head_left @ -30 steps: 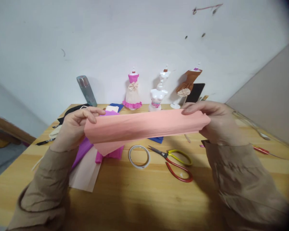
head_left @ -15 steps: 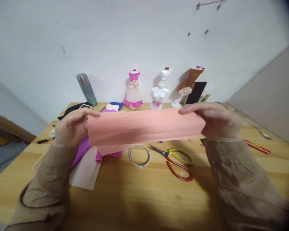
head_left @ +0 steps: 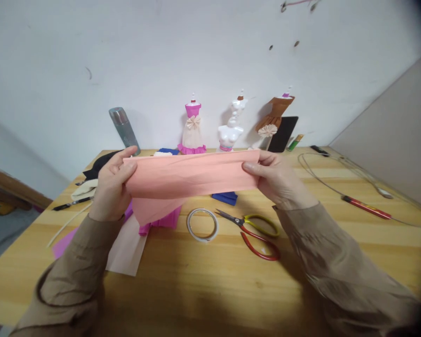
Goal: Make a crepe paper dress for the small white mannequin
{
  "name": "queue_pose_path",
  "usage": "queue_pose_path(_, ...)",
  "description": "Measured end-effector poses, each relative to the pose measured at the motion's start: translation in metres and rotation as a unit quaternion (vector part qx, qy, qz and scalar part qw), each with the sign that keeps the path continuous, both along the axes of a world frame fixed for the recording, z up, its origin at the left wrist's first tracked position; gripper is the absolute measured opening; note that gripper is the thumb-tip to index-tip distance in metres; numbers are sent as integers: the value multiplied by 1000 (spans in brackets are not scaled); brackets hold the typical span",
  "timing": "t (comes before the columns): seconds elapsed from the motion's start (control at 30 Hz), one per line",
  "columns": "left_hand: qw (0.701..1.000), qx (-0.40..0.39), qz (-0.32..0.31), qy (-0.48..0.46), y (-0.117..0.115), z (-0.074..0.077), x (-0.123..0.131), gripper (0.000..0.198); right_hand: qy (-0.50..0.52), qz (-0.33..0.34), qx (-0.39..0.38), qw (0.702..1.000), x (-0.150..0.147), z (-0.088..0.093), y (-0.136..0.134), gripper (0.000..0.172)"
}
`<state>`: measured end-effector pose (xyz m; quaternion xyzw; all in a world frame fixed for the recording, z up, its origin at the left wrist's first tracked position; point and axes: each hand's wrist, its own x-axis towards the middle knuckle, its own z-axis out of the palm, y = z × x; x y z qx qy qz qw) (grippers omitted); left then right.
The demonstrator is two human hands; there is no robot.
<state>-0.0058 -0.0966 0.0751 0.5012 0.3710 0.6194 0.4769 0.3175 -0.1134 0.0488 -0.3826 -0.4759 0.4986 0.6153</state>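
Note:
A folded strip of peach crepe paper [head_left: 191,177] is held up flat above the wooden table [head_left: 210,285]. My left hand [head_left: 111,189] pinches its left end, thumb in front and fingers behind. At the right end my right hand [head_left: 279,179] grips it the same way. A loose corner of the paper hangs down under the left half. Beneath it on the table lie magenta, purple and cream paper sheets [head_left: 126,245].
A tape ring [head_left: 202,224] and red-and-yellow scissors [head_left: 254,230] lie in front of the paper. Three small dress-form mannequins [head_left: 192,126] stand along the wall with a grey flask [head_left: 123,129]. A red-handled tool [head_left: 366,208] and a wire loop [head_left: 323,182] lie at right.
My right hand has slid left along the strip, so the span between my hands is shorter. The paper has risen a little and now stands flatter toward me.

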Motion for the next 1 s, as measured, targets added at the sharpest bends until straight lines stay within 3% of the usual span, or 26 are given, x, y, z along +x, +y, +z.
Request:
queue_pose_path(0.13,991,-51,-126,-12,0,-9,3,36,55,-50,30,997,-3,-5,5,21)
queue_pose_path(0.2,984,-101,-149,17,-2,-12,6,32,61,-57,43,996,-5,-6,5,20)
queue_pose_path(0.3,982,-140,-118,45,-7,-11,10,25,41,-26,40,998,-5,-7,3,24)
queue_pose_path(0.47,995,-72,-70,17,-6,-6,10,23,-57,63,6,996,0,-14,4,37)
queue_pose_path(0.53,997,-60,-48,22,-2,-8,7,25,-110,52,10,993,1,-17,6,32)
queue_pose_path(0.73,996,-52,-31,67,4,-15,-1,28,-186,-123,147,964,0,-11,3,27)
queue_pose_path(1.0,995,-71,-65,27,-3,-1,-4,33,-86,-38,134,986,13,-3,-3,29)
